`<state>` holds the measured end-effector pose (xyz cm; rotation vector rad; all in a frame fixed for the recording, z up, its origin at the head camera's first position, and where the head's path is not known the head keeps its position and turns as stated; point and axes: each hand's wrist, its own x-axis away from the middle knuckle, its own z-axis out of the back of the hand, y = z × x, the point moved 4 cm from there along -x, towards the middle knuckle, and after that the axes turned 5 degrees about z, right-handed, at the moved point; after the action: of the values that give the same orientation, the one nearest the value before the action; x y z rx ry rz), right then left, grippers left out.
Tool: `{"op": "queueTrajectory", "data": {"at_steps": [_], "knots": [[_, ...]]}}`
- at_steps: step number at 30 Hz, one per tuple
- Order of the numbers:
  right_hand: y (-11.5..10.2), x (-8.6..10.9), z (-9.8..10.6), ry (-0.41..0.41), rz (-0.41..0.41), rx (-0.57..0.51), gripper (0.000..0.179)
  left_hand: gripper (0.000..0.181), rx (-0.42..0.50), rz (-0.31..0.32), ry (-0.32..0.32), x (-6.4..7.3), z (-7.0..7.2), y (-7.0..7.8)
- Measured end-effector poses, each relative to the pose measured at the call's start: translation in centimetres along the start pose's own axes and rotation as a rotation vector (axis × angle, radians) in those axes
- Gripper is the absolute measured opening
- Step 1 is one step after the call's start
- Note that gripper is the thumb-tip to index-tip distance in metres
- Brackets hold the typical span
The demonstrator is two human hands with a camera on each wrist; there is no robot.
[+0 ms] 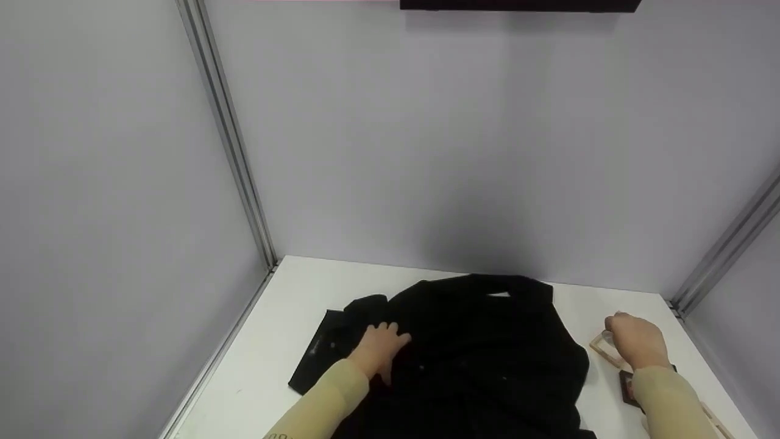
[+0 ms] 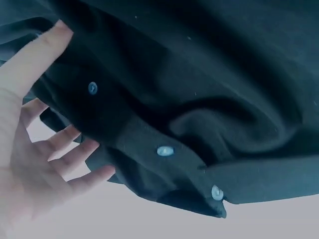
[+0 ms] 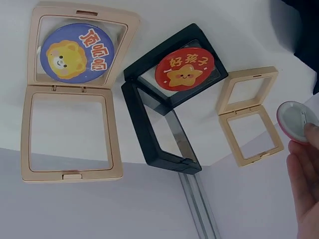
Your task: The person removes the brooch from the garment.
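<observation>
A black buttoned shirt [image 1: 487,353] lies spread over the white table. My left hand [image 1: 379,349] rests at its left side, fingers spread and loosely bent. In the left wrist view the thumb and fingertips are beside the placket, where pale buttons [image 2: 165,151] show. Over the table's right side, my right hand [image 1: 638,342] pinches a round pin badge [image 3: 295,121] between thumb and fingers. The badge's silvery back with its pin faces the right wrist camera; its front is hidden. Nearest to it stands a small open beige display case [image 3: 248,114] with nothing visible inside.
A black display case [image 3: 164,99] stands open with a red star badge [image 3: 184,69] in it. Beside it, a larger beige case [image 3: 72,134] holds a blue lion badge [image 3: 75,52]. Grey walls [image 1: 390,152] enclose the table [image 1: 244,366] at back and sides.
</observation>
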<state>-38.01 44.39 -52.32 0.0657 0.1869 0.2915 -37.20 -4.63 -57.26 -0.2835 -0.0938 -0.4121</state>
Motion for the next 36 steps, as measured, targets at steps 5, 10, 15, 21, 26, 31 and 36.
{"op": "queueTrajectory", "data": {"at_steps": [5, 10, 15, 21, 26, 31, 36], "knots": [[0.2, 0.4, -0.5, -0.002, -0.022, 0.012, 0.013, 0.101, 0.021, -0.022, 0.037, 1.5, -0.4, -0.4], [0.2, 0.9, -1.3, 0.027, -0.037, 0.003, 0.006, 0.105, 0.087, -0.022, 0.04, 2.3, -1.9, -0.3], [0.2, 0.9, -1.9, 0.071, -0.039, 0.006, 0.006, 0.095, 0.128, 0.005, 0.005, 2.4, -2.8, -0.2], [0.3, 0.9, -2.5, 0.055, -0.036, 0.023, 0.007, 0.09, 0.103, 0.051, -0.051, 2.2, -2.9, 0.1], [0.3, 1.0, -3.1, 0.058, -0.005, 0.048, 0.013, 0.09, 0.09, 0.064, -0.066, 2.2, -2.7, 0.0], [0.3, 1.6, -4.0, 0.069, 0.024, 0.083, 0.025, 0.09, 0.134, 0.052, -0.079, 2.3, -2.6, 0.2], [0.4, 2.1, -4.8, 0.074, 0.035, 0.064, 0.018, 0.094, 0.136, 0.044, -0.078, 2.0, -2.8, 0.4]]}}
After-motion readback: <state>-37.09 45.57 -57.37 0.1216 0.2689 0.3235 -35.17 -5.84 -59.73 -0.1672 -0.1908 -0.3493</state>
